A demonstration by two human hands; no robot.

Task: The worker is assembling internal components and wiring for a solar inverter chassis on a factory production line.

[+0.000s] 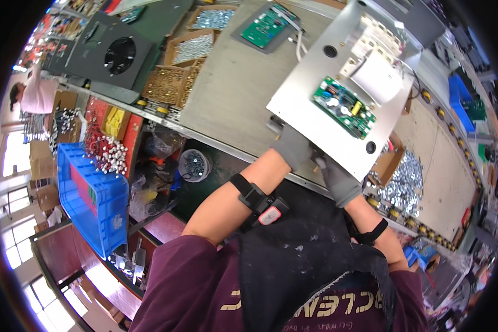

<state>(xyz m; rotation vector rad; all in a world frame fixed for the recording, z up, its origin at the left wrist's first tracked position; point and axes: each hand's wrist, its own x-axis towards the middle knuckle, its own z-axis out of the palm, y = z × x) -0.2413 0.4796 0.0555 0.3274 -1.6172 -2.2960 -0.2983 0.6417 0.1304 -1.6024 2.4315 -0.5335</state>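
Note:
A pale metal panel [307, 119] sits at a slant in front of me, carrying a green circuit board [344, 108], a white cylinder [377, 77] and black round grommets. My left hand [294, 148], in a grey glove, reaches in under its near edge, which hides the fingers. Also gloved in grey, my right hand [340, 181] is at the near right corner, partly covered by the panel. Its visible fingers are curled near a small beige tip; what they hold, if anything, I cannot make out.
Trays of screws [192, 48] and brass-coloured parts [166, 84] line the bench's left side. Another green board [269, 26] lies at the back. Loose metal parts [406, 180] spread beside a cardboard box [390, 160] on the right. A blue crate [108, 218] and a white bucket [205, 160] stand lower left.

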